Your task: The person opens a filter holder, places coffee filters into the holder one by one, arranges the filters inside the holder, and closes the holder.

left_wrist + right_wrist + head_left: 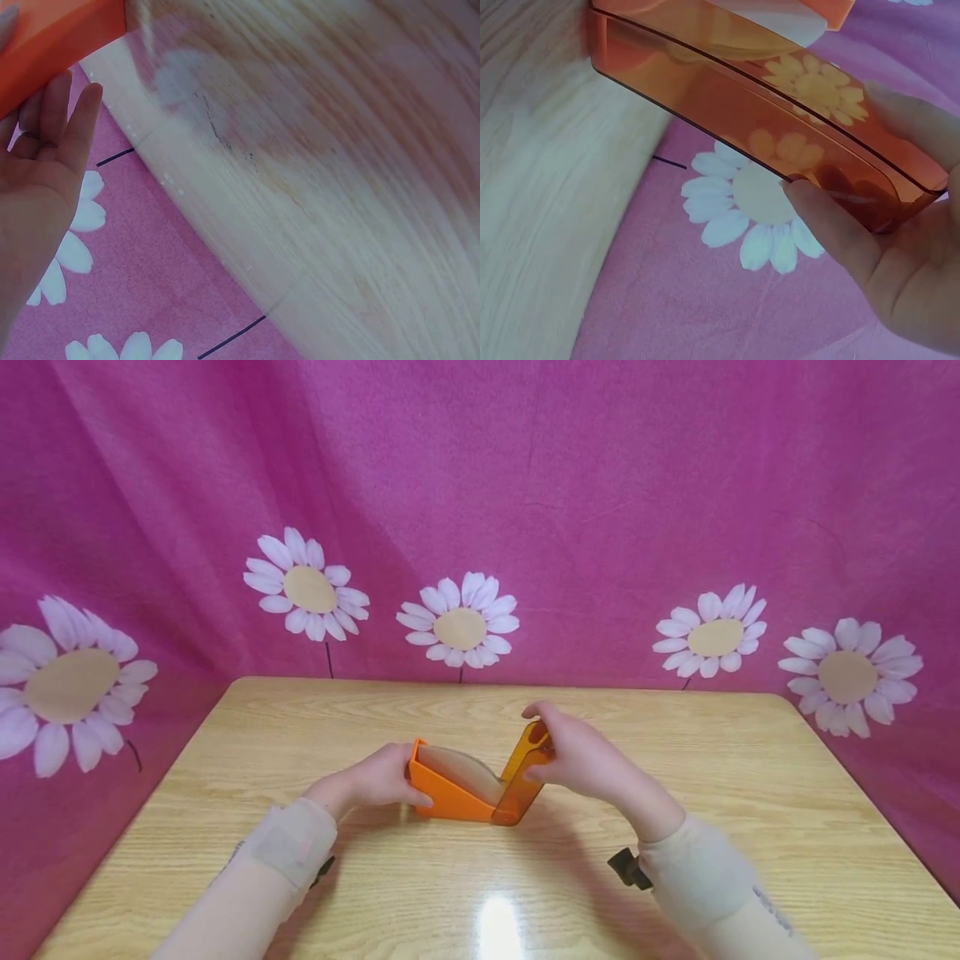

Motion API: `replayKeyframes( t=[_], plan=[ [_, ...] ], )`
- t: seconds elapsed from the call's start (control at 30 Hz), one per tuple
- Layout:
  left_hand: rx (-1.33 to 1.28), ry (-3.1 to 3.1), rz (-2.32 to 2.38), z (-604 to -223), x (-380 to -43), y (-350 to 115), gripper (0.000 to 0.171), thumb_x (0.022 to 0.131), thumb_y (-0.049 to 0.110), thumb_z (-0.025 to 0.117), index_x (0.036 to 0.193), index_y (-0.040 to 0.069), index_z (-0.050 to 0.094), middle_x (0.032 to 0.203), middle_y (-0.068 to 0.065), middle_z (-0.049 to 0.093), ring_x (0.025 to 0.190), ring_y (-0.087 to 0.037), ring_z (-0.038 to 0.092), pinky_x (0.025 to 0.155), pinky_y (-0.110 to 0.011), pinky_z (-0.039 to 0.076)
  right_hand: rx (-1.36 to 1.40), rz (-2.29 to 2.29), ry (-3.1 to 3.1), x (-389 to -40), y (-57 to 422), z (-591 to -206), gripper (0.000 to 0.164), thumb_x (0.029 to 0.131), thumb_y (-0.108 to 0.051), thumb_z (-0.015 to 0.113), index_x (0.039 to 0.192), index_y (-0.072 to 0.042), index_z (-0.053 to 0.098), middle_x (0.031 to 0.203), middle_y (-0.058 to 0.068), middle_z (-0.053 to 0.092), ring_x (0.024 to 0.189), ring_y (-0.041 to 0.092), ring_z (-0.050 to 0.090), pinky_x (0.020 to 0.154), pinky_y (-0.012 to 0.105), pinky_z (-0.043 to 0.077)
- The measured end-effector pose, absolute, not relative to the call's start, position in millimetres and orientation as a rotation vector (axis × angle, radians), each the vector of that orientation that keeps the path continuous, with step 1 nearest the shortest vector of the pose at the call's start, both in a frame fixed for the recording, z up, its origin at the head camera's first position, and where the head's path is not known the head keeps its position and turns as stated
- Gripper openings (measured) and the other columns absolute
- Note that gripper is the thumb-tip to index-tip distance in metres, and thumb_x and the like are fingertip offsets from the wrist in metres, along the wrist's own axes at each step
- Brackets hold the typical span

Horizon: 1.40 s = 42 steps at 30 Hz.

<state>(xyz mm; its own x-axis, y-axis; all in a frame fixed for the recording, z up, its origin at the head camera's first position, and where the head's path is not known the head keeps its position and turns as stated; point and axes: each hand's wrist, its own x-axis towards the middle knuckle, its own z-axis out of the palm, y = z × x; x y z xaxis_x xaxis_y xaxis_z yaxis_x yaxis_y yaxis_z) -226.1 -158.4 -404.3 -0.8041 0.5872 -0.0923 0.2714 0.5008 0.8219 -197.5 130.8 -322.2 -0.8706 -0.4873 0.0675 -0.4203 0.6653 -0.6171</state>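
Observation:
An orange case point(450, 795) with a see-through amber lid point(519, 789) is held over the table, near the middle of the head view. The lid is swung up from the case's right end. Inside sits rounded, pale brown paper point(468, 770), like coffee filters, its curved edge above the case wall. My left hand point(375, 778) grips the left end of the case, thumb on the near side. In the left wrist view its fingers lie along the orange wall point(64, 34). My right hand point(588, 760) holds the lid's free end between thumb and fingers, also in the right wrist view point(705, 112).
The wood-grain table point(375, 885) spreads around and below both hands. A magenta curtain point(570, 510) with large white daisies hangs behind its far edge and along the sides. Both wrists wear pale bands point(697, 872) with small dark pieces.

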Motion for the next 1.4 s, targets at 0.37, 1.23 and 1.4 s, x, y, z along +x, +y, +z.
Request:
replayKeyframes(
  t=[0.37, 1.23, 1.4],
  plan=[
    [0.719, 2.381, 1.206, -403, -227, -158, 0.041, 0.081, 0.004, 0.081, 0.117, 0.002, 0.061, 0.103, -0.001, 0.066, 0.091, -0.018, 0.058, 0.090, -0.036, 0.047, -0.755, -1.158, 2.762, -200, 118, -337, 0.052, 0.079, -0.006, 0.084, 0.119, 0.006, 0.054, 0.098, 0.010, 0.065, 0.094, 0.028, 0.063, 0.087, 0.042, 0.052],
    [0.739, 2.361, 1.230, -407, -226, -159, 0.044, 0.082, 0.001, 0.079, 0.122, -0.001, 0.061, 0.106, -0.003, 0.067, 0.092, -0.018, 0.061, 0.091, -0.036, 0.049, -0.822, -1.364, 2.749, -194, 91, -362, 0.043, 0.081, -0.004, 0.082, 0.116, 0.003, 0.057, 0.101, 0.010, 0.067, 0.096, 0.028, 0.066, 0.090, 0.040, 0.053],
    [0.757, 2.338, 1.250, -407, -226, -160, 0.042, 0.082, 0.000, 0.078, 0.121, -0.001, 0.061, 0.106, -0.004, 0.068, 0.092, -0.018, 0.061, 0.091, -0.036, 0.049, -0.845, -1.369, 2.742, -194, 87, -364, 0.044, 0.081, -0.004, 0.082, 0.117, 0.004, 0.058, 0.102, 0.011, 0.068, 0.097, 0.029, 0.067, 0.091, 0.041, 0.052]
  ],
)
